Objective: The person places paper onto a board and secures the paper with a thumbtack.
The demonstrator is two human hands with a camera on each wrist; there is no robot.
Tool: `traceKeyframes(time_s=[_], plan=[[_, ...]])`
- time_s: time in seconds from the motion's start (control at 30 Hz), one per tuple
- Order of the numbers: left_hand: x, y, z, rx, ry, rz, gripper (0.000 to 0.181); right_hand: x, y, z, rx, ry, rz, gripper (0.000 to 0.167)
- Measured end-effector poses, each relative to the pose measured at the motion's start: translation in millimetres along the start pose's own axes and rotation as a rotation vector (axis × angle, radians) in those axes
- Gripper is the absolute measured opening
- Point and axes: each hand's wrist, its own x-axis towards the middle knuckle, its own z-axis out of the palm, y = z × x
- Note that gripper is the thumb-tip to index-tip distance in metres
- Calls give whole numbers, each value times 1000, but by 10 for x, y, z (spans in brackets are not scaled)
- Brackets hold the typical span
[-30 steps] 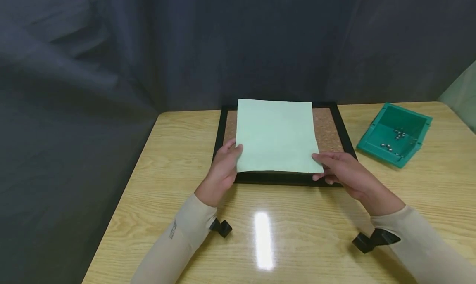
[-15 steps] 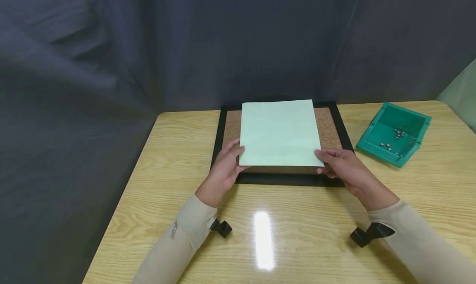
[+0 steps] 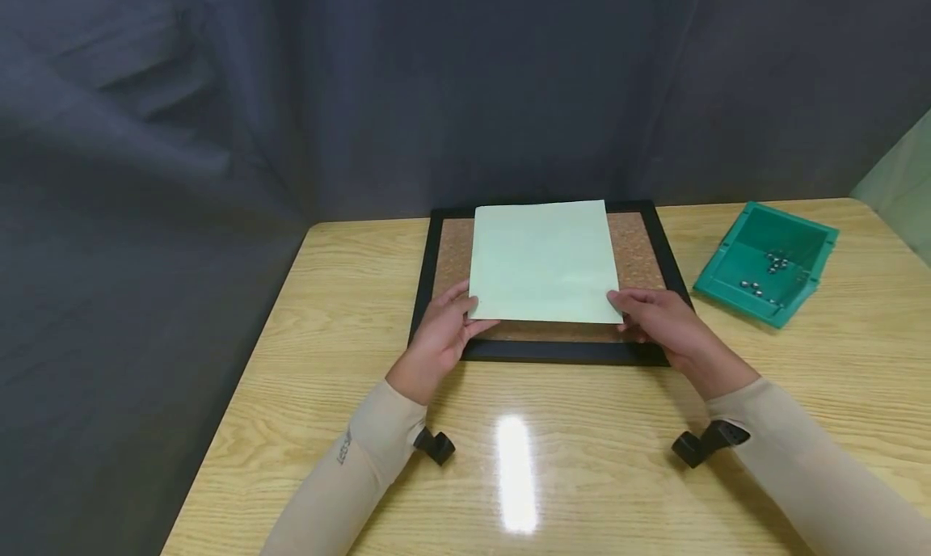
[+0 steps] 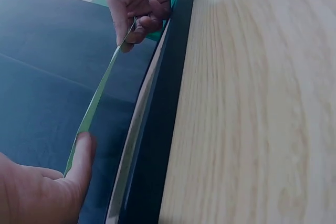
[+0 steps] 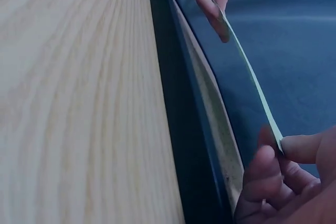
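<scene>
Matt paper sheet (image 3: 544,263), glossy wooden table (image 3: 596,443)

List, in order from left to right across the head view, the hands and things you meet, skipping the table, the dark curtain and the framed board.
Left hand → pale green sheet → right hand → green bin.

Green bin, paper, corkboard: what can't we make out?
Corkboard, head view: middle hidden by paper.
Paper underside, head view: faces away; wrist views: nearly edge-on.
Small shiny pieces in green bin, head view: too small to identify.
Green bin, left wrist view: partly behind right hand.
</scene>
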Motion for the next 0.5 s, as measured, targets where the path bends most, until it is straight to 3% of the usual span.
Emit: traceKeyframes(time_s=[0.2, 0.5], plan=[[63, -35, -12, 3, 28, -11, 46, 63, 37, -3, -2, 7, -5, 49], [99, -90, -51, 62, 63, -31, 45, 167, 73, -54, -6, 7, 39, 50]])
